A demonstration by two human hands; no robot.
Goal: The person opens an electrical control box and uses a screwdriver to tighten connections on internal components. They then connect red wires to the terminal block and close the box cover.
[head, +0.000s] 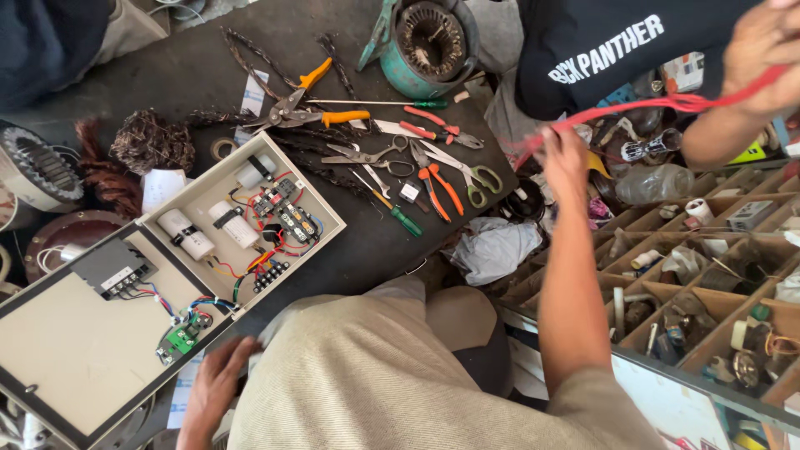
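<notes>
From the head camera I look straight down over my own knee, clad in beige cloth.

My left hand [215,379] lies low at the near edge of the dark table [192,67], fingers spread and flat, gripping nothing. It rests just beside the lower corner of the open electrical control box [167,275], whose hinged door lies flat toward me with a black breaker and a small green board wired on it. Inside the box sit white cylinders, black relays and red, yellow and blue wiring.

My right hand [562,158] is stretched out past the table's right edge, fingers curled loosely about a bundle of red wire [667,102]. The wire runs up and right to another person's hand [762,50], which is closed on the far end; that person wears a black shirt.

Between my two hands the table carries a scatter of tools: orange-handled snips [312,104], scissors [371,157], a green-handled screwdriver [396,212] and red pliers. A teal motor stator [425,42] stands at the far edge. A crumpled grey bag [492,246] lies below my right forearm, and wooden compartments of small parts [708,275] fill the right side.
</notes>
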